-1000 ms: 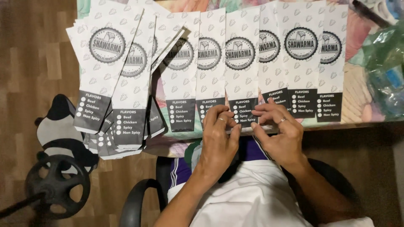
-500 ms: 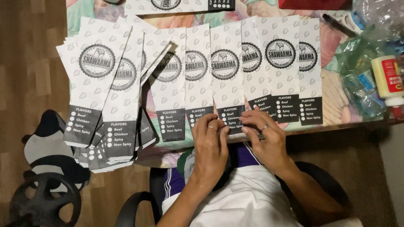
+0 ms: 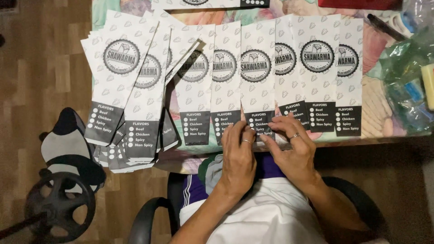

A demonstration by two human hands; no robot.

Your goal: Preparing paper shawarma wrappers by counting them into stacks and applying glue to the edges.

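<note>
A row of white paper bags with round black logos and black bottom bands lies overlapped on the table (image 3: 384, 104). My left hand (image 3: 238, 156) and my right hand (image 3: 294, 151) both press on the bottom edge of the middle bag (image 3: 255, 77), fingertips pinching its black band at the table's near edge. Each hand wears a ring. More bags (image 3: 194, 86) lie to the left, and a fanned stack of bags (image 3: 124, 99) hangs over the table's left corner.
A patterned cloth covers the table. At the right lie a green plastic bag (image 3: 407, 86), a yellow-white stick (image 3: 428, 86) and a black pen (image 3: 384, 27). A chair armrest (image 3: 144, 217) and a black wheel (image 3: 58, 208) are on the wooden floor at left.
The view has shifted slightly, so the bags sit a little differently in frame. My hands stay at the middle bag's bottom edge, fingers moved a little along the fold.
</note>
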